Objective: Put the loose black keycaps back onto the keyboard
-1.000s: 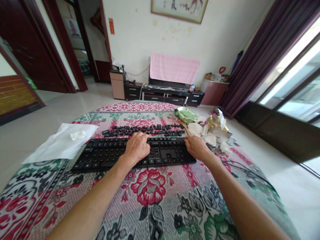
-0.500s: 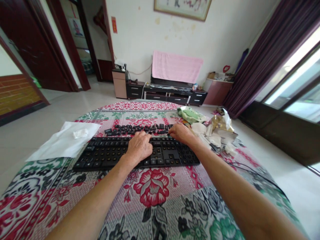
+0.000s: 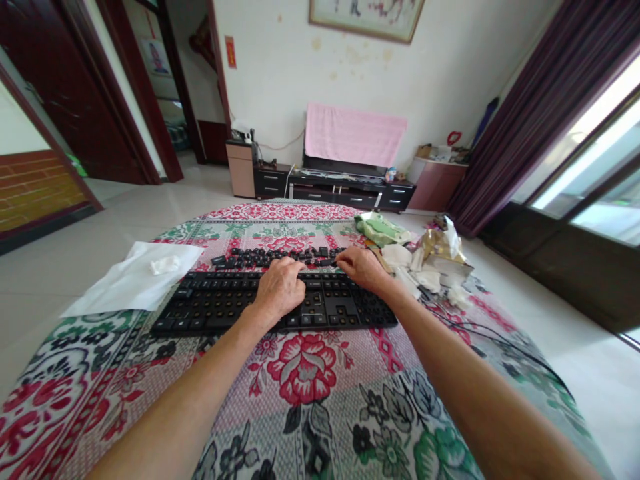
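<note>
A black keyboard [image 3: 220, 303] lies flat across the table, many of its keys without caps. Loose black keycaps [image 3: 265, 257] are strewn in a band along its far edge. My left hand [image 3: 281, 288] rests over the middle of the keyboard, fingers curled and reaching its far edge; its fingertips are partly hidden, and whatever they hold does not show. My right hand [image 3: 363, 267] is above the keyboard's far right corner, with thumb and finger pinched together at the end of a wide black keycap [image 3: 326, 262].
A white paper sheet [image 3: 110, 283] bearing a crumpled tissue [image 3: 165, 265] lies at left. On the right are a green packet [image 3: 383, 230], used tissues [image 3: 427, 280], a gold tissue pack [image 3: 443, 245] and a black cable [image 3: 500, 337]. A flowered cloth [image 3: 305, 370] covers the table.
Both hands stay nearly in place, with the right fingertips slightly further left at the keycaps. The keyboard's near edge appears slightly higher in view, and the camera has shifted a little.
</note>
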The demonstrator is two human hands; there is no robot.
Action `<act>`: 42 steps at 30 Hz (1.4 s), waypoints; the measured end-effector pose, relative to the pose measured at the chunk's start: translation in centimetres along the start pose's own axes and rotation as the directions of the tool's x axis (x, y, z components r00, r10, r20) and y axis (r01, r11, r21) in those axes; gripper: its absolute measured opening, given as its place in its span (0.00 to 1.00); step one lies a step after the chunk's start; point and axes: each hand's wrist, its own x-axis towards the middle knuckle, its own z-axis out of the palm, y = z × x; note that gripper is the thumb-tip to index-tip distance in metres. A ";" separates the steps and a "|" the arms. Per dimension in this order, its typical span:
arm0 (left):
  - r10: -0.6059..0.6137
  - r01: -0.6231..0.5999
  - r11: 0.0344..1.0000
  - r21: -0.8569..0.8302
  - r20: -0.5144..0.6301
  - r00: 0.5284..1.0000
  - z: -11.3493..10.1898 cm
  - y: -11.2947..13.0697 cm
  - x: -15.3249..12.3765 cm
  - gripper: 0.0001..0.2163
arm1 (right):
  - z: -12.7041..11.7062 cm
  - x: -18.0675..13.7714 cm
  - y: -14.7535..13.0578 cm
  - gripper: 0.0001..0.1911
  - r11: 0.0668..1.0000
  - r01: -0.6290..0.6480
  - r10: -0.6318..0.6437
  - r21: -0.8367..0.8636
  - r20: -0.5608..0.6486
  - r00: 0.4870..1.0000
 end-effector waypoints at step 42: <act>0.125 0.171 0.456 -0.873 0.253 0.959 0.4 2.6 -0.2 0.20 | -0.3 -5.7 -3.9 0.10 0.823 0.189 -0.065 0.536 -0.242 0.968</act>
